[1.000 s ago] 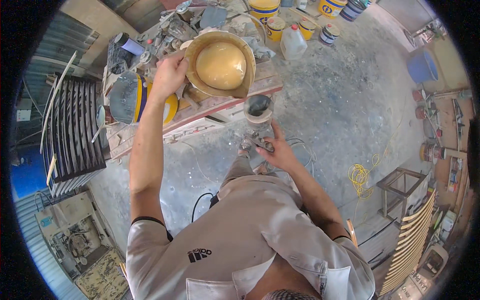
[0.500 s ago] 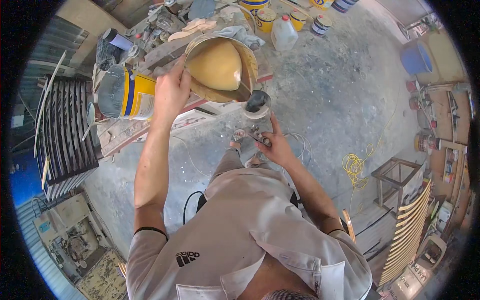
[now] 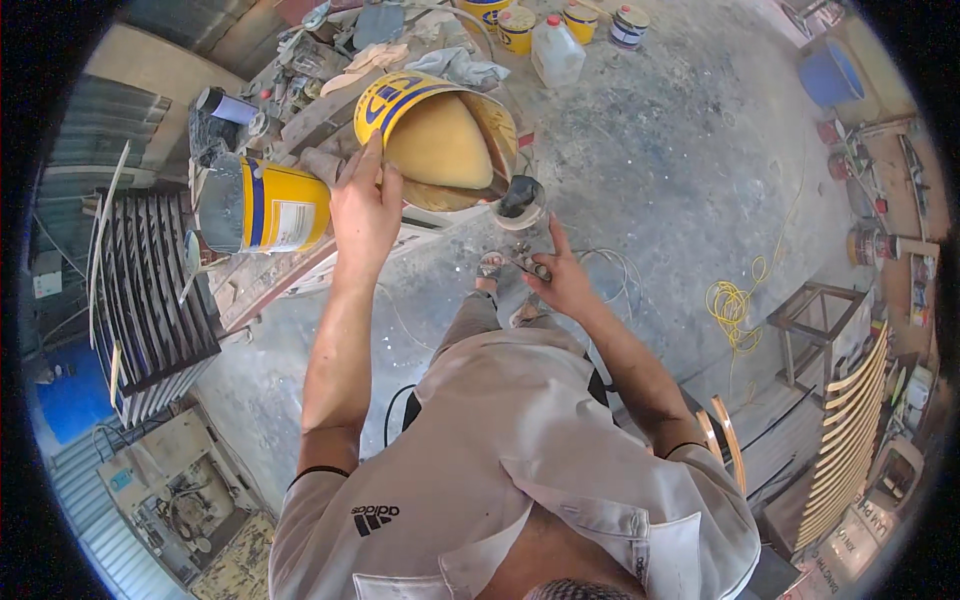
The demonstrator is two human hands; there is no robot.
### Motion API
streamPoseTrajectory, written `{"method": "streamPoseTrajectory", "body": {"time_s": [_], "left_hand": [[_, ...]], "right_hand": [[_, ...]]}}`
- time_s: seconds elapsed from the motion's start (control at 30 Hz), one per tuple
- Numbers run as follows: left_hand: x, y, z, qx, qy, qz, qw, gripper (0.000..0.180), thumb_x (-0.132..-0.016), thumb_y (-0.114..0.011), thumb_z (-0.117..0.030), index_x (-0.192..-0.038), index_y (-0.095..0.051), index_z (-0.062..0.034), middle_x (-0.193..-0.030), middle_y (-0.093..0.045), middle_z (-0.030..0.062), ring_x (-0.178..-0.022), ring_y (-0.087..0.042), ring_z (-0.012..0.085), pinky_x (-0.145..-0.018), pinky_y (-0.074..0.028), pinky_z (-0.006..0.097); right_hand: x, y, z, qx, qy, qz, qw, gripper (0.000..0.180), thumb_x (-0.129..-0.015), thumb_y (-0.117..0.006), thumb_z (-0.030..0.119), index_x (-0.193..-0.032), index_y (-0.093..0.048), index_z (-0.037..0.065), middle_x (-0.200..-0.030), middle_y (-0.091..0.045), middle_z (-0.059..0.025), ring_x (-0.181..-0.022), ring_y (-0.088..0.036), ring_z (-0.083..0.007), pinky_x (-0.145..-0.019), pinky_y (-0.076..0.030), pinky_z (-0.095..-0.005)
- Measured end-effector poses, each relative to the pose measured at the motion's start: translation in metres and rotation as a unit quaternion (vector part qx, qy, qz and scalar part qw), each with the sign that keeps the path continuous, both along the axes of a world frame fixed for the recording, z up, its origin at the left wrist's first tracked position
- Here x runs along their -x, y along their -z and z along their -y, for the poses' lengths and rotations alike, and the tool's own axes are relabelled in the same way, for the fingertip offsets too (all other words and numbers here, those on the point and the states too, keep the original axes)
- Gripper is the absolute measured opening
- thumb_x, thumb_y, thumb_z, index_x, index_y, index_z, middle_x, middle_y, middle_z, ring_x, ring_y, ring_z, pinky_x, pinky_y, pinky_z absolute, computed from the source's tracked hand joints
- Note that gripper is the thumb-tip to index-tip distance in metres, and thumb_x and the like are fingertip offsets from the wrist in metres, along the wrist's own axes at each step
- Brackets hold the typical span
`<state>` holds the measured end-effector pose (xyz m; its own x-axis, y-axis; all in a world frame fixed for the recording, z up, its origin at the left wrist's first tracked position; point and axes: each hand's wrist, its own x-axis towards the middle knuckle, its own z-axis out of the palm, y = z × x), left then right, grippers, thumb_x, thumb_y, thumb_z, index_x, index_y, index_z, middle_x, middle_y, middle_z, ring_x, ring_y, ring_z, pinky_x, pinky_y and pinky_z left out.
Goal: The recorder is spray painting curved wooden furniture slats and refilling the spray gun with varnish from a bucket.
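Observation:
My left hand is closed on the near left side of a yellow paint bucket, tilted so its mouth faces right. Creamy tan liquid lies inside, reaching toward the low lip. My right hand grips what looks like a spray gun by its metal body, with the index finger stretched up toward the cup. The gun's round cup, pale at the rim and dark inside, sits just below the bucket's lip. Whether liquid runs into it I cannot tell.
Another yellow bucket lies on its side on the cluttered bench at left. A white jug and several paint tubs stand on the far floor. A coiled yellow cord and a wooden frame are at right.
The bucket has tipped further, so its yellow outer wall shows. My left hand has turned with it. The whole view has shifted slightly; my right hand keeps the gun under the lip.

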<state>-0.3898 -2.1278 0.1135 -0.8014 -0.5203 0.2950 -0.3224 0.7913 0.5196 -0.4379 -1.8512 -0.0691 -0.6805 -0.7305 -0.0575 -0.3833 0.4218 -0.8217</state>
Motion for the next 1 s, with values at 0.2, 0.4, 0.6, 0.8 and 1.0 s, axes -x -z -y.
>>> {"method": "streamPoseTrajectory", "body": {"time_s": [0.2,0.4,0.6,0.8,1.0], "left_hand": [[-0.004,0.016,-0.013,0.019,0.025,-0.046,0.998,0.041,-0.084,-0.061,-0.005,-0.124,-0.059,0.0037,-0.119,-0.062,0.0225,-0.08,-0.068,0.0319,-0.068,-0.055,0.038],[-0.005,0.016,-0.02,0.016,0.016,-0.046,0.999,0.04,-0.085,-0.061,-0.005,-0.124,-0.059,0.004,-0.121,-0.061,0.0222,-0.08,-0.068,0.0309,-0.068,-0.055,0.036],[-0.004,0.015,-0.031,0.022,0.016,-0.041,0.999,0.04,-0.086,-0.062,-0.006,-0.125,-0.059,0.0036,-0.121,-0.061,0.0216,-0.078,-0.068,0.0299,-0.066,-0.056,0.035],[-0.005,0.018,-0.036,0.031,0.01,-0.041,0.999,0.04,-0.086,-0.062,-0.006,-0.125,-0.058,0.0032,-0.122,-0.06,0.0216,-0.08,-0.068,0.0295,-0.065,-0.057,0.035],[-0.003,0.022,-0.039,0.032,0.024,-0.059,0.997,0.04,-0.086,-0.062,-0.005,-0.125,-0.058,0.003,-0.122,-0.059,0.0224,-0.092,-0.067,0.0316,-0.065,-0.058,0.034]], "right_hand": [[-0.003,0.008,-0.007,-0.041,-0.006,-0.006,0.999,0.028,-0.077,-0.076,0.023,-0.098,-0.07,0.005,-0.156,-0.011,-0.0279,-0.138,-0.031,-0.044,-0.1,-0.046,-0.0417],[-0.004,0.015,-0.009,-0.038,-0.006,-0.024,0.999,0.028,-0.077,-0.076,0.024,-0.098,-0.069,0.005,-0.156,-0.011,-0.0279,-0.138,-0.032,-0.0433,-0.095,-0.049,-0.0418],[-0.002,0.023,-0.011,-0.022,-0.005,0.004,1.0,0.027,-0.078,-0.076,0.021,-0.098,-0.069,0.004,-0.155,-0.009,-0.0305,-0.137,-0.033,-0.0442,-0.093,-0.05,-0.0418],[0.0,0.02,-0.011,-0.035,-0.005,-0.006,0.999,0.027,-0.077,-0.076,0.02,-0.099,-0.069,0.005,-0.155,-0.01,-0.0296,-0.123,-0.051,-0.041,-0.087,-0.052,-0.0409],[0.0,0.023,-0.012,-0.059,0.002,-0.011,0.998,0.027,-0.077,-0.075,0.021,-0.099,-0.07,0.005,-0.156,-0.011,-0.0284,-0.107,-0.063,-0.0372,-0.083,-0.053,-0.0403]]}}
